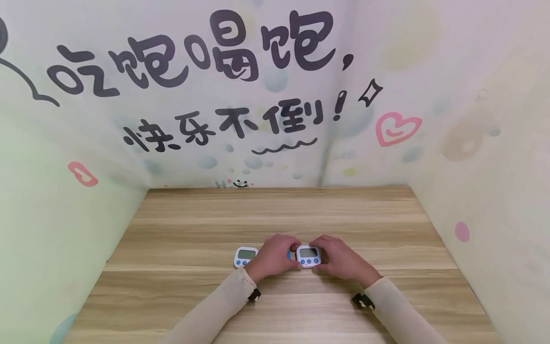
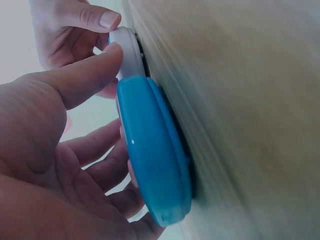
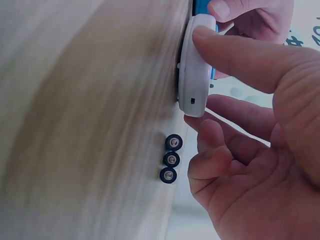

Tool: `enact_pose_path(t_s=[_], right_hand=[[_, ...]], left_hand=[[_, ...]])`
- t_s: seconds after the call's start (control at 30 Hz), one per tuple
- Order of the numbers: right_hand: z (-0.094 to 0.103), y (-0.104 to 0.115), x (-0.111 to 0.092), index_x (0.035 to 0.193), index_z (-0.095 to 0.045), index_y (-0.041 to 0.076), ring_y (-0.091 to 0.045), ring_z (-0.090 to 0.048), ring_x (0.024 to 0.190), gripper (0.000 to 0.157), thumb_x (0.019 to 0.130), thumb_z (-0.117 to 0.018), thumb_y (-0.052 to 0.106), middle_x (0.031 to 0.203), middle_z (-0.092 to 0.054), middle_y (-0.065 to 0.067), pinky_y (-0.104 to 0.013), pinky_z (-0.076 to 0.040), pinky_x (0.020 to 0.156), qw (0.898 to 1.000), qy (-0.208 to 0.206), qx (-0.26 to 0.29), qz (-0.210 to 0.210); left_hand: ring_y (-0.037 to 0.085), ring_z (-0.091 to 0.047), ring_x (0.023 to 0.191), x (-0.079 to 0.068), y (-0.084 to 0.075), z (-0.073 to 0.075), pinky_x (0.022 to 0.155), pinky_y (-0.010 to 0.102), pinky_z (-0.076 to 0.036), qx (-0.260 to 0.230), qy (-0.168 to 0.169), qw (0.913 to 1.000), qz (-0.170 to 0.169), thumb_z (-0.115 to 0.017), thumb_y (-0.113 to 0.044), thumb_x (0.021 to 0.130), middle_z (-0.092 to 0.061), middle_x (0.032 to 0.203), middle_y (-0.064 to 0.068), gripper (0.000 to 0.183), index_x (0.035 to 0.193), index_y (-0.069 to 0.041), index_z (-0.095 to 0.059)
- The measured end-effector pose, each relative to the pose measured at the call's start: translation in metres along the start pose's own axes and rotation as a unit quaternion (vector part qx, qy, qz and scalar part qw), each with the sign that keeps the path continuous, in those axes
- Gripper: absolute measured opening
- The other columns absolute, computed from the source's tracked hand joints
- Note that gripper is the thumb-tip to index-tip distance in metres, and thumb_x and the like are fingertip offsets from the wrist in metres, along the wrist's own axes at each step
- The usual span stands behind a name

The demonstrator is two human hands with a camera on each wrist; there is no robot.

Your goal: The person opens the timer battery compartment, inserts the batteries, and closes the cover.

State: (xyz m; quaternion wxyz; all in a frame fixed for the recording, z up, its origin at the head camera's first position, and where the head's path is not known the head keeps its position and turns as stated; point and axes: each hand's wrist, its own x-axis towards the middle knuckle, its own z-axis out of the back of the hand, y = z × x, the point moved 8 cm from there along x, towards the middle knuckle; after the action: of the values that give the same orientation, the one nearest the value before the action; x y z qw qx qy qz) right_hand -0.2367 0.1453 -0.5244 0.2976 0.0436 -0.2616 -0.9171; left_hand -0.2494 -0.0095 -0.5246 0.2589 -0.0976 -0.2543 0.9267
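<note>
A white timer [image 1: 308, 253], grey-screened with three blue buttons [image 1: 310, 261], is pinched by left hand [image 1: 271, 257] and right hand [image 1: 342, 260], off the back edge of the table [image 1: 275, 210]. Another white timer [image 1: 246, 256], one blue timer [image 2: 156, 155], three batteries [image 3: 171, 159].

- Head: high, looking forward and down; farthest view, takes in table [image 1: 275, 210] and back wall [image 1: 258, 102].
- Left wrist: low, close, rolled sideways, table at frame right; looks past left hand [image 1: 272, 256] toward right hand [image 1: 342, 259].
- Right wrist: close, table at frame left, facing left hand.
- All three share white timer [image 3: 195, 72] between hands.
</note>
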Motion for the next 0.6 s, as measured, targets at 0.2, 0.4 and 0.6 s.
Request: enact_pose_path(t_s=[0.2,0.4,0.6], right_hand=[[-0.001,0.001,0.000,0.128,-0.070,0.003,-0.019,-0.068,0.109,0.056,0.080,-0.093,0.020,0.122,-0.072,-0.005,-0.044,-0.061,0.098,1.000,-0.004,-0.003,0.001],[0.001,0.001,-0.001,0.129,-0.071,0.005,-0.015,-0.067,0.107,0.056,0.081,-0.093,0.023,0.123,-0.072,-0.002,-0.039,-0.062,0.095,1.000,-0.010,-0.004,0.004],[0.010,0.007,-0.002,0.129,-0.071,0.009,-0.010,-0.062,0.095,0.055,0.081,-0.094,0.026,0.125,-0.070,0.002,-0.024,-0.058,0.080,1.000,-0.022,0.015,0.011]], left_hand=[[0.011,-0.058,0.099,0.003,0.002,-0.005,0.090,0.031,-0.053,-0.002,0.010,0.9999,0.008,-0.091,-0.038,0.083,-0.072,0.103,-0.009,0.052,0.127,-0.015,-0.074],[0.010,-0.060,0.101,0.001,0.007,-0.005,0.097,0.033,-0.055,-0.061,0.014,0.9980,0.012,-0.092,-0.033,0.084,-0.073,0.108,-0.007,0.053,0.131,-0.014,-0.074],[0.010,-0.062,0.109,-0.003,0.010,0.001,0.105,0.038,-0.055,-0.108,0.010,0.9940,0.013,-0.091,-0.032,0.085,-0.074,0.116,-0.009,0.056,0.135,-0.016,-0.071]])
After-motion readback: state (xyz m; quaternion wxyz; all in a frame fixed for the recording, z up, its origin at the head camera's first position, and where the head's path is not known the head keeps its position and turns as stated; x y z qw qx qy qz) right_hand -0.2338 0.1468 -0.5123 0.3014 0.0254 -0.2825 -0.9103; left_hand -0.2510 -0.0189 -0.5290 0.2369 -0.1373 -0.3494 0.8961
